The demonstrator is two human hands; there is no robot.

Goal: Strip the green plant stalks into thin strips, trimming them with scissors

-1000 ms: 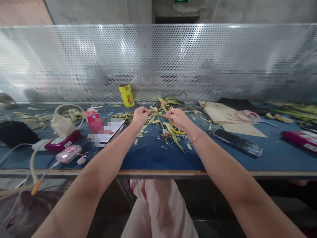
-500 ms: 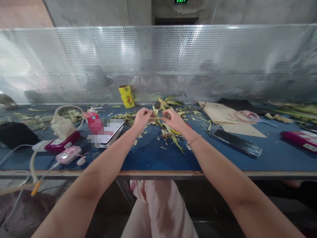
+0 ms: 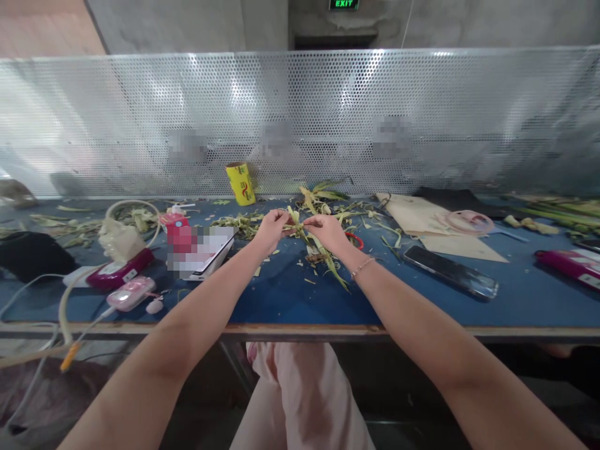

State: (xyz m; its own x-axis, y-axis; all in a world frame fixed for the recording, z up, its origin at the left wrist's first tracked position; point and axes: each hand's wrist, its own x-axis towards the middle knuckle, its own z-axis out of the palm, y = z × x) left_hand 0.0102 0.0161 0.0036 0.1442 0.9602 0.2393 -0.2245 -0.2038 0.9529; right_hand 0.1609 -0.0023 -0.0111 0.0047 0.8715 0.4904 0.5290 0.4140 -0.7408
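1. Perforated metal screen (image 3: 290, 94): largest item, spans the view behind the work. Yellow cylinder (image 3: 240, 184) stands just in front of it, tilted slightly.

2. Blue tabletop (image 3: 281, 306): carries everything below; bare along the near edge, in front of the hands.

3. Heap of leafy trimmings (image 3: 323, 190): beyond the hands, toward the screen. Scattered, no common direction.

4. Left hand (image 3: 270, 230) and right hand (image 3: 328, 234): face each other across a narrow gap, fingertips nearly level. Left fingers appear pinched closed on plant material. Right thumb and forefinger come together at its other side; contact looks likely, but cannot tell whether they clamp it.

5. Long drooping leaf (image 3: 335, 271): runs from below the gap toward the near right, passing under the right hand. Whether it joins the piece between the hands cannot be told.

6. Pale green strip (image 3: 294, 216): key relation. Sits in the gap between the two sets of fingertips, right of the left hand's, left of the right's. Long axis appears steep, top leaning left, lower part sloping toward the right hand. Upper end judged nearer the left hand; lower end, the right.
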